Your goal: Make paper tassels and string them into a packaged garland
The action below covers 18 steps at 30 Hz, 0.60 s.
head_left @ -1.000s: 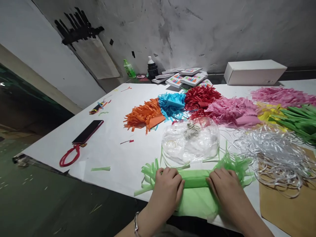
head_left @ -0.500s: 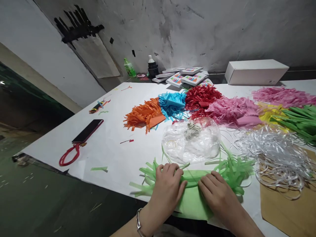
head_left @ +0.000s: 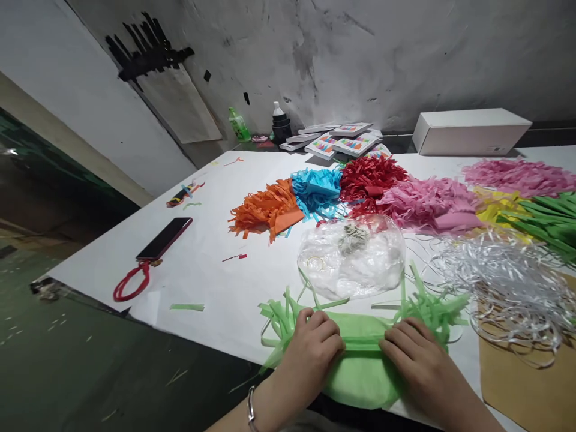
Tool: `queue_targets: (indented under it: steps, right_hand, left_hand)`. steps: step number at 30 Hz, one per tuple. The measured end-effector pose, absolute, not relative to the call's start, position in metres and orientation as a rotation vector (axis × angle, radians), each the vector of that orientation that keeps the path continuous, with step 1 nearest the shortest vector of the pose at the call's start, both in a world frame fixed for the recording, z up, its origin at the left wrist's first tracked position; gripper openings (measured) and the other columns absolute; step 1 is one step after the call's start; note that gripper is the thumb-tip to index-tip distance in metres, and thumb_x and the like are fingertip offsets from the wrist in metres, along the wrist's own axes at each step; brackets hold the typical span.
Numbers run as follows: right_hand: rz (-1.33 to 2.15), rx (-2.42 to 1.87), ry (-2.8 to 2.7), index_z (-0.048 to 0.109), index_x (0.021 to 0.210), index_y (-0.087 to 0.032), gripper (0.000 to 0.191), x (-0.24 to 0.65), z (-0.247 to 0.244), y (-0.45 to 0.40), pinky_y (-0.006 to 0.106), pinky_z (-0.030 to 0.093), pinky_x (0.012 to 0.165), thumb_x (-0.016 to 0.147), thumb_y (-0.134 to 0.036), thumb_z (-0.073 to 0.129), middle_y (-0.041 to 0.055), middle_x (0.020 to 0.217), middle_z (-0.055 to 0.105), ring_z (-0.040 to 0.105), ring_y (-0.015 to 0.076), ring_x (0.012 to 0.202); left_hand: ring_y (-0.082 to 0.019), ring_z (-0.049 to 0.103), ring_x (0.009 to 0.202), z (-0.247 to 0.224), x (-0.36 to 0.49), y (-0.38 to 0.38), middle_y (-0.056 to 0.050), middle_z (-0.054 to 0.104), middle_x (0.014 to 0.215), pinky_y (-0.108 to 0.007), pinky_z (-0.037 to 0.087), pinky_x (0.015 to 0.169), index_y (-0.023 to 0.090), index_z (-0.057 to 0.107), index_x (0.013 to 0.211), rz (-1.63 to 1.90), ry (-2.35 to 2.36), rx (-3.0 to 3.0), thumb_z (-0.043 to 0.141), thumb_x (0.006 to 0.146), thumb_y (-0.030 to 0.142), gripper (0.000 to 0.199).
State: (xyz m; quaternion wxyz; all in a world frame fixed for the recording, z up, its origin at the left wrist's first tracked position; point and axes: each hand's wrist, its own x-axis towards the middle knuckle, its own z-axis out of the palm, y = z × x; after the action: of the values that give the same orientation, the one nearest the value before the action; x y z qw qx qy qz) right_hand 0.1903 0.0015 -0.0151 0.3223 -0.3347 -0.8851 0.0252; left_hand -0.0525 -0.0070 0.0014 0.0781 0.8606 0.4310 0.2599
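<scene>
Light green tissue paper [head_left: 364, 375] lies at the table's near edge, with a folded band across its middle and cut fringes fanning out at both sides. My left hand [head_left: 317, 342] grips the left part of the band, fingers curled over it. On the right part, my right hand [head_left: 414, 348] has its fingers bent round the same band. Both thumbs are mostly hidden. Just beyond the paper sits a clear plastic bag [head_left: 351, 258] with a small bundle of pale ties in it.
Fringed bundles in orange [head_left: 265, 207], blue [head_left: 317, 189], red [head_left: 371, 180] and pink [head_left: 429, 201] lie beyond the bag. Silvery strings [head_left: 517, 288] cover brown card [head_left: 522, 384] at right. A phone [head_left: 164, 239] lies left; a white box [head_left: 470, 132] stands at the back.
The band between my hands now looks flatter and straighter, and my hands are slightly farther right in the picture. The whole view has shifted a little.
</scene>
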Motion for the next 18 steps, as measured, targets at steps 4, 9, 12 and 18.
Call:
queue_targets:
  steps: [4, 9, 12, 18]
  right_hand:
    - [0.075, -0.942, -2.248, 0.066, 0.096, -0.018, 0.026, 0.195, -0.017, -0.002, 0.045, 0.036, 0.103, 0.1, -0.009, 0.042, 0.0061, 0.094, 0.068, 0.058, 0.0215, 0.096]
    - [0.013, -1.29, -2.171, 0.06, 0.08, -0.02, 0.025, 0.184, -0.013, -0.004, 0.049, 0.036, 0.098, 0.099, -0.015, 0.046, 0.0038, 0.083, 0.065, 0.058, 0.0223, 0.085]
    - [-0.093, -1.31, -2.199, 0.063, 0.088, -0.019, 0.02, 0.18, -0.01, -0.003, 0.051, 0.032, 0.102, 0.098, -0.013, 0.047, 0.0073, 0.097, 0.068, 0.06, 0.0255, 0.097]
    - [-0.085, -0.965, -2.334, 0.066, 0.09, -0.017, 0.033, 0.164, -0.012, 0.001, 0.04, 0.037, 0.095, 0.099, -0.006, 0.036, 0.0045, 0.08, 0.062, 0.056, 0.0202, 0.081]
  left_hand:
    - [-0.021, 0.054, 0.085, 0.007, -0.053, -0.01, -0.002, 0.065, 0.086, -0.04, 0.035, 0.083, 0.02, 0.061, 0.084, 0.632, 1.396, 2.517, 0.057, 0.097, 0.014, 0.015]
    - [-0.025, 0.055, 0.09, 0.015, -0.043, -0.007, -0.004, 0.064, 0.094, -0.044, 0.038, 0.084, 0.018, 0.061, 0.084, 0.376, 1.62, 2.452, 0.058, 0.092, 0.012, 0.011]
    - [-0.025, 0.056, 0.091, 0.016, -0.041, -0.006, -0.005, 0.063, 0.097, -0.045, 0.039, 0.084, 0.019, 0.061, 0.084, 0.35, 1.66, 2.455, 0.063, 0.089, 0.011, 0.01]
    - [-0.022, 0.055, 0.092, 0.012, -0.043, -0.009, -0.002, 0.063, 0.094, -0.043, 0.036, 0.089, 0.02, 0.061, 0.086, 0.568, 1.402, 2.554, 0.067, 0.089, 0.013, 0.01]
